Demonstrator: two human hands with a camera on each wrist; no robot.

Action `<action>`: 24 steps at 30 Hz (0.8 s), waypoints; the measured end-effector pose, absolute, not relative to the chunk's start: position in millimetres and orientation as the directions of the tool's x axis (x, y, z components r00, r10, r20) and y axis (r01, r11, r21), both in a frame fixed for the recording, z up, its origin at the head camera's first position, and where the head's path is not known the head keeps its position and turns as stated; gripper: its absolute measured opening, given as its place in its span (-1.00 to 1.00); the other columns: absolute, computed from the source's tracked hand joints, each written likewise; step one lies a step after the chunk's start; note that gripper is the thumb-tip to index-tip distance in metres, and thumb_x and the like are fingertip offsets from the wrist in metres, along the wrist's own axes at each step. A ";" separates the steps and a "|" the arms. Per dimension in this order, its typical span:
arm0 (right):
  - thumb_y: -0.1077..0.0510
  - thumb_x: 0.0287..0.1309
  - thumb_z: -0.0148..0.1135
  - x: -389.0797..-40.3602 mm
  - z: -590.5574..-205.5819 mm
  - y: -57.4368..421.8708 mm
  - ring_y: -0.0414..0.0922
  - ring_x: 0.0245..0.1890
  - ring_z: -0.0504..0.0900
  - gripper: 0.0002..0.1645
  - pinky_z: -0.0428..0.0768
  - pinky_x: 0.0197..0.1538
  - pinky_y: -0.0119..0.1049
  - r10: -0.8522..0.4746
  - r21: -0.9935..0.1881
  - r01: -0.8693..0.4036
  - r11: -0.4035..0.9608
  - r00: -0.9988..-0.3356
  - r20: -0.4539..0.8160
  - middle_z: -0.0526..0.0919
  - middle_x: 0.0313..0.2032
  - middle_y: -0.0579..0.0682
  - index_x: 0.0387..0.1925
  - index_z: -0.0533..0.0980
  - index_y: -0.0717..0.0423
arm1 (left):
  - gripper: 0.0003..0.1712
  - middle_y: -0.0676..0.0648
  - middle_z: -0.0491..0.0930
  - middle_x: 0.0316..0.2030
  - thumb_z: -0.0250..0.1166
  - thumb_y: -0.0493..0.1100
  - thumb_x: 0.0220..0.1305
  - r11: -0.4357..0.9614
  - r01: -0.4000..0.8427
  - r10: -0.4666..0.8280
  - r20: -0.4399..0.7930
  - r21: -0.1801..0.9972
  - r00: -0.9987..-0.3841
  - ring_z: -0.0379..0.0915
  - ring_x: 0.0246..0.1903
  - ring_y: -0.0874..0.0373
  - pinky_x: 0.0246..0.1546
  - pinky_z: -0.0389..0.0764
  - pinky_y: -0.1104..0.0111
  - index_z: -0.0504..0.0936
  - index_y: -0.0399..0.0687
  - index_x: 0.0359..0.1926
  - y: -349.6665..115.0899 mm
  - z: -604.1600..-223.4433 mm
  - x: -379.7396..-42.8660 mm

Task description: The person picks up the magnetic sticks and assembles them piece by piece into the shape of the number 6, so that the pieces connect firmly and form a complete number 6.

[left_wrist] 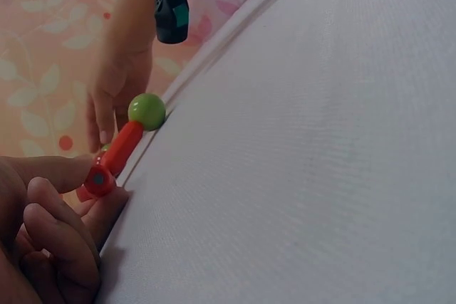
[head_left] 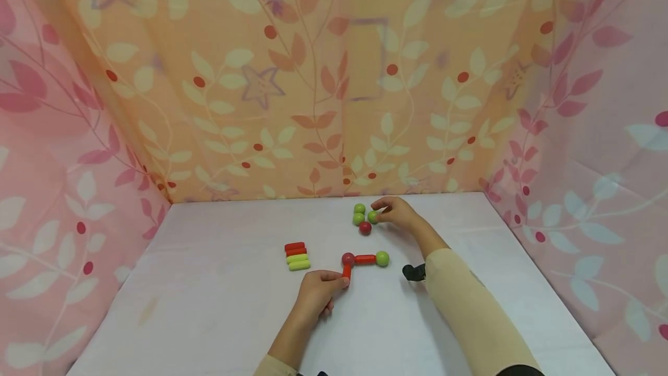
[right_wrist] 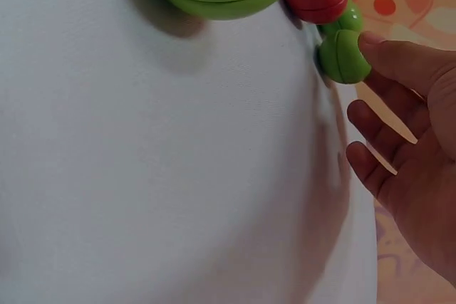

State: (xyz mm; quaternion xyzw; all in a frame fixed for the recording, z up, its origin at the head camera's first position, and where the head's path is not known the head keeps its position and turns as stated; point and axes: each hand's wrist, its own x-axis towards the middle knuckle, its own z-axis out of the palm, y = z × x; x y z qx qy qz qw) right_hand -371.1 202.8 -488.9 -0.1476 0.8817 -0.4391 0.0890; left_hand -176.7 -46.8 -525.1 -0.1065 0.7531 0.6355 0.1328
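My left hand [head_left: 316,295] pinches a short red rod [head_left: 347,271] between thumb and forefinger. Its far end meets a red ball [head_left: 348,259], from which a second red rod [head_left: 365,259] runs right to a green ball [head_left: 382,258]. In the left wrist view the held rod's round end [left_wrist: 100,180] shows between the fingertips. Further back, my right hand [head_left: 399,214] has thumb and forefinger around another green ball [right_wrist: 344,56], which sits on the table; the other fingers are spread. Beside it are two more green balls [head_left: 359,214] and a red ball [head_left: 365,228].
Left of the joined pieces lie two red rods [head_left: 295,249] and two yellow-green rods [head_left: 298,262] in a stack-like row. The white table [head_left: 209,306] is bounded by patterned cloth walls [head_left: 313,103]. A black strap piece [head_left: 414,273] hangs by the right sleeve.
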 end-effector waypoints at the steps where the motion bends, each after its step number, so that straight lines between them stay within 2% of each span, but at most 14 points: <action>1: 0.21 0.00 0.32 -371.7 -490.3 202.0 0.00 -0.09 0.52 -0.53 0.48 -0.07 -0.16 -0.344 -0.802 -0.178 0.570 -0.938 -0.037 0.57 -0.03 0.02 0.02 0.49 0.14 | -0.64 -0.07 0.56 -0.54 0.44 0.11 -0.13 0.168 -0.330 0.009 -0.336 0.929 -0.942 0.18 -0.89 0.21 -0.87 0.26 0.47 0.67 0.05 -0.32 -46.9 -524.8 -176.7; 14: 0.20 -0.04 0.35 -373.3 -505.6 198.9 -0.07 -0.08 0.48 -0.54 0.49 -0.07 -0.23 -0.294 -0.803 -0.125 0.582 -0.954 -0.064 0.58 -0.10 -0.11 -0.02 0.52 -0.02 | -0.66 -0.08 0.54 -0.56 0.44 0.08 -0.12 0.161 -0.342 0.013 -0.349 0.926 -0.937 0.19 -0.89 0.22 -0.87 0.26 0.48 0.66 0.03 -0.32 -47.4 -522.1 -175.6; 24: 0.16 -0.08 0.39 -372.3 -506.3 197.8 -0.09 -0.11 0.48 -0.54 0.48 -0.07 -0.22 -0.265 -0.775 -0.130 0.618 -0.963 -0.050 0.58 -0.16 -0.10 -0.05 0.53 -0.03 | -0.63 -0.07 0.53 -0.58 0.45 0.11 -0.15 0.165 -0.344 0.011 -0.350 0.924 -0.937 0.19 -0.89 0.22 -0.87 0.26 0.48 0.66 0.04 -0.32 -49.1 -523.2 -176.1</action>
